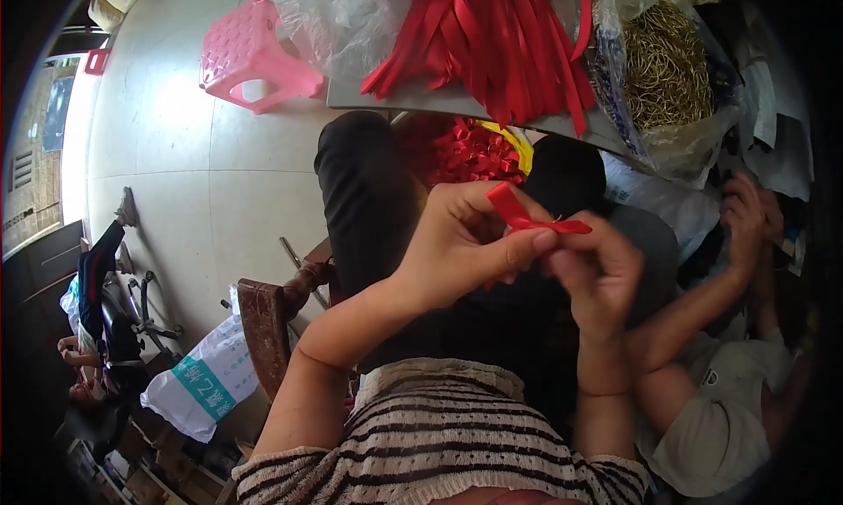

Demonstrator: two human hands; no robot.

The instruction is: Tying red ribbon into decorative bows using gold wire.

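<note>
Above my lap, both hands meet at a small red ribbon bow (518, 213). My left hand (470, 241) pinches the bow between thumb and fingers, with one loop standing up and a tail hanging below. Closed at the bow's right end, my right hand (601, 268) has its fingertips against the ribbon. A thin gold strand shows at the knot between the hands. Beyond them, long red ribbon strips (492, 44) hang over the near edge of a grey table (351, 94).
Under the table edge is a yellow-rimmed container of red bows (474, 154). A plastic bag of gold cords (667, 66) lies at the table's right. A pink stool (250, 57) stands left. Another person's arm (702, 303) is close at my right; a white sack (206, 378) lies lower left.
</note>
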